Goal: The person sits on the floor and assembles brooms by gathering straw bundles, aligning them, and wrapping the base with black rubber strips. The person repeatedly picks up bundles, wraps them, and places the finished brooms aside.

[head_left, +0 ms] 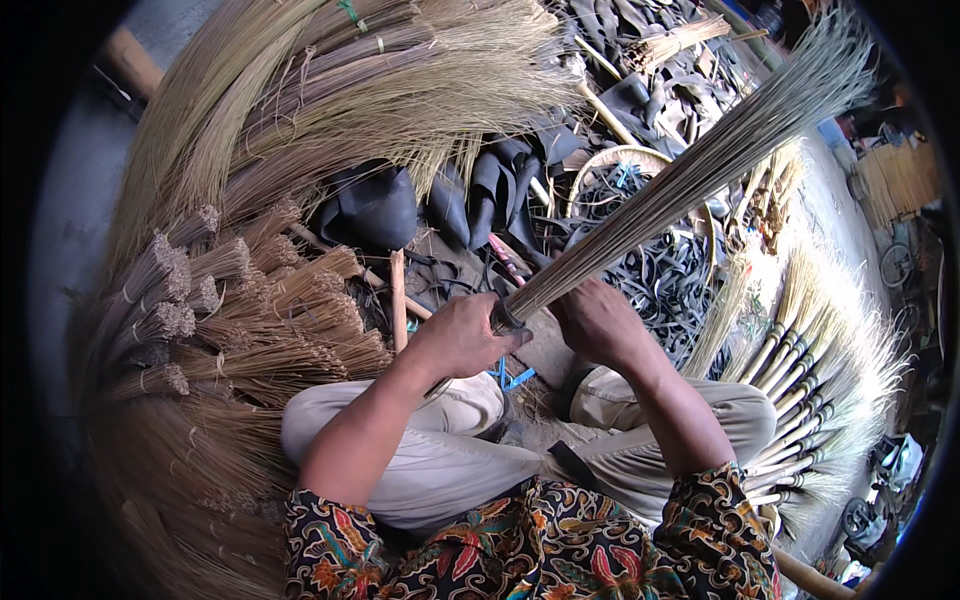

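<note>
A long bundle of broom straw (pixel 690 180) slants from between my hands up to the far right, where its fine tips spread. My left hand (pixel 462 338) is closed around its narrow lower end. A black rubber strip (pixel 510 318) wraps the bundle beside my left thumb and finger. Close against the bundle's right side, my right hand (pixel 600 322) is closed with its fingers curled inward. What those fingers grip is hidden.
Tied straw bundles (pixel 230 310) are heaped at left, with longer straw (pixel 400 90) beyond. Black rubber sheets (pixel 370 205) lie ahead, and cut strips (pixel 670 290) beside a round basket (pixel 625 157). An upright wooden stick (pixel 398 300) stands near my left hand. Brooms (pixel 790 390) fan out at right.
</note>
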Demonstrator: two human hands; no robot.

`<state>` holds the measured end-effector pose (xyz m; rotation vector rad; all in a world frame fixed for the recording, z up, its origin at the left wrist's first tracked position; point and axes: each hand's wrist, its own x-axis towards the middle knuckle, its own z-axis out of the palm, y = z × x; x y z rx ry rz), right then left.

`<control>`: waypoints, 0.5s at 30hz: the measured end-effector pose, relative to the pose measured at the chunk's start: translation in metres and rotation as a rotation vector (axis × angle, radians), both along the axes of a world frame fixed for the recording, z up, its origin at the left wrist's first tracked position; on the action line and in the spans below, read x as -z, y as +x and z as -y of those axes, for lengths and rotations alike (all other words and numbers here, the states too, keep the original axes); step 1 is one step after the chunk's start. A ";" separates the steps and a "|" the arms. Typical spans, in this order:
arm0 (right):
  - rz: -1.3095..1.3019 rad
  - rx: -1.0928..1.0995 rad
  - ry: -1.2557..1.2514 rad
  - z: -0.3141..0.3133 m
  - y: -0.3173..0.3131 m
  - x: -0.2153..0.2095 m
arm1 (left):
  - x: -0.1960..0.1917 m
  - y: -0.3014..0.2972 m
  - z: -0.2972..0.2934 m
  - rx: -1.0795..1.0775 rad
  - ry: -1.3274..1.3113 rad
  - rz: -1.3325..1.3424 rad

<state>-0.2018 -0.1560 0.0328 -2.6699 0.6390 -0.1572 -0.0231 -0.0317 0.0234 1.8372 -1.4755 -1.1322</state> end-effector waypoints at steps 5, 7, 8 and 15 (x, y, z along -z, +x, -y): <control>-0.059 0.256 0.332 -0.017 0.022 -0.026 | 0.015 -0.006 0.004 -0.182 -0.028 0.405; -0.038 0.235 0.221 -0.014 0.048 -0.015 | 0.023 -0.006 0.003 -0.151 -0.044 0.462; -0.082 0.252 0.398 -0.011 0.055 -0.010 | 0.027 -0.005 0.003 -0.157 -0.029 0.483; 0.392 0.273 0.993 -0.030 0.043 0.023 | 0.056 0.009 0.002 -0.250 -0.097 0.529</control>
